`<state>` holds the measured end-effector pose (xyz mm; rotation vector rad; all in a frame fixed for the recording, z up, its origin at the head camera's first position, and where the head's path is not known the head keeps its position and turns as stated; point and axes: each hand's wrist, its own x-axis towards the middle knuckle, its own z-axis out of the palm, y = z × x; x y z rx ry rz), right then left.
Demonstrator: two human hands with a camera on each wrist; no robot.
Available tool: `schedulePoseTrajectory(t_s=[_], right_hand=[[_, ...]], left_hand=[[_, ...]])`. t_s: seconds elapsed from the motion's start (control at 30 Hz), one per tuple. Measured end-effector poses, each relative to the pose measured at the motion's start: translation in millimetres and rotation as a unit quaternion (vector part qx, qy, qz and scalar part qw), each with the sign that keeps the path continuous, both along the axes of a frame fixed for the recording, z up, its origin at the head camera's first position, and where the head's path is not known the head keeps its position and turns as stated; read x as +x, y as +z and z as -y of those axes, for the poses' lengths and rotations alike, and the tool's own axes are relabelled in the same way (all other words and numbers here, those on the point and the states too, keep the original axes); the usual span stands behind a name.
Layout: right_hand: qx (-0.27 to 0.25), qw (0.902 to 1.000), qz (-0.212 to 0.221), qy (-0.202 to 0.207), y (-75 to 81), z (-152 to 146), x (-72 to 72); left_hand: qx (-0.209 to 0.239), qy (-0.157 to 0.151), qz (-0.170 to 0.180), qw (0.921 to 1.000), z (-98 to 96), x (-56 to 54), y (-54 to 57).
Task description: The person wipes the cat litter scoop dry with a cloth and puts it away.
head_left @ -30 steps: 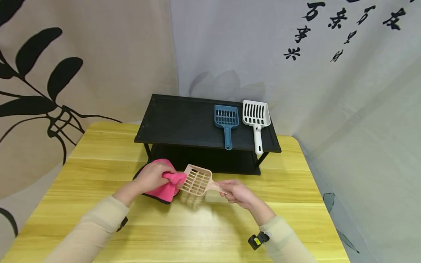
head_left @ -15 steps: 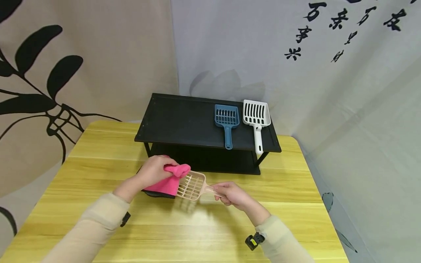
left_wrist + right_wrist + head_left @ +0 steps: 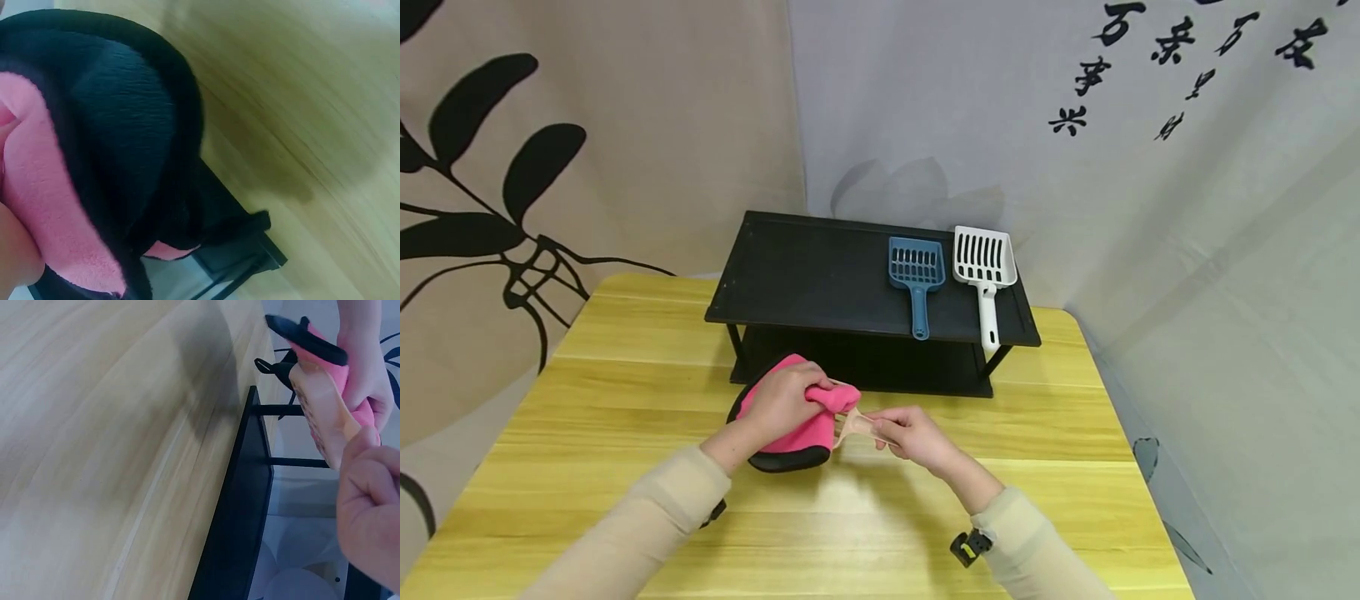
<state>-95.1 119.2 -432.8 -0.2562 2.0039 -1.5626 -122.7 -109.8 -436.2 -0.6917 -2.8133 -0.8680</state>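
My left hand (image 3: pixel 787 406) grips a pink cloth (image 3: pixel 808 433) with a black edge and a dark reverse side, which shows large in the left wrist view. Bunched cloth sticks out past the thumb. The cloth lies over the scoop end of a beige slotted litter scoop (image 3: pixel 854 426), hiding most of its slots in the head view. My right hand (image 3: pixel 917 437) holds that scoop by the handle, above the table. From the right wrist view, the side of the beige scoop (image 3: pixel 319 409) shows against the cloth.
A black two-tier rack (image 3: pixel 805 275) stands at the back of the wooden table (image 3: pixel 647 400). On its top lie a blue litter scoop (image 3: pixel 917 275) and a white litter scoop (image 3: pixel 987 267), handles toward me. Patterned curtains hang behind and beside the table.
The left hand has moved right with the cloth, over the beige scoop, covering most of its slotted end. The right hand has shifted slightly left with the scoop.
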Motion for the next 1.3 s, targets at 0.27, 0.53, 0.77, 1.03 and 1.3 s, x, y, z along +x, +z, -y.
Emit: schedulePoseTrajectory(t_s=[0.27, 0.53, 0.77, 1.03, 1.3], right_hand=[[0.003, 1.0000, 0.005, 0.004, -0.1, -3, 2.6], [-0.007, 0.9999, 0.007, 0.014, -2.7, -7, 3.6], [-0.017, 0.9993, 0.031, 0.010, -6.9, -21, 1.4], [-0.036, 0.9976, 0.058, -0.015, -8.1, -39, -6.8], [-0.003, 0.9985, 0.045, -0.033, -10.7, -42, -7.6]], left_hand=[[-0.016, 0.025, -0.008, 0.9995, 2.6, 1.8, 0.4], [-0.002, 0.042, -0.005, 0.9991, 12.9, 1.3, -0.4], [0.093, 0.099, 0.039, 0.9900, 37.3, -10.0, -0.6], [0.168, 0.132, 0.128, 0.9685, 58.4, -13.2, 0.9], [0.175, 0.126, 0.124, 0.9687, 57.1, -8.7, 1.4]])
